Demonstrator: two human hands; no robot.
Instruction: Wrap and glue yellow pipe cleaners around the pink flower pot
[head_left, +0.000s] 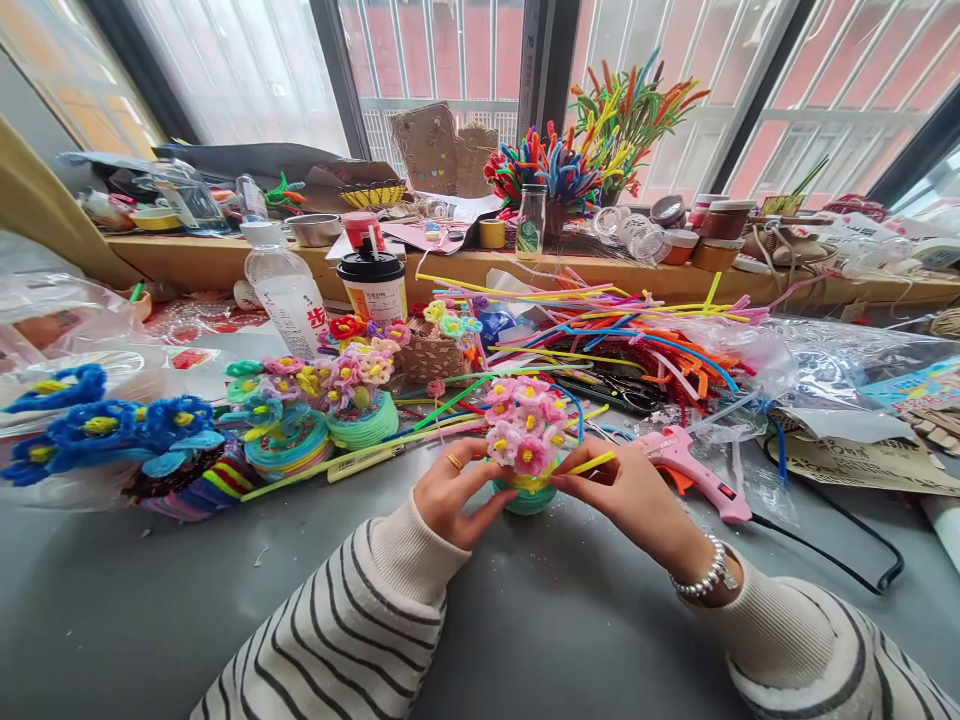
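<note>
Flower pot upright in left hand, yellow stem pointing right

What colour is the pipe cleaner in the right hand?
Yellow pipe cleaner, pinched by the right hand; head view.

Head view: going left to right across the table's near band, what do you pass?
Blue flowers → teal-wrapped flower pots → left hand → pink flower pot held by it → right hand pinching a yellow pipe cleaner → pink glue gun → black cord.
</note>
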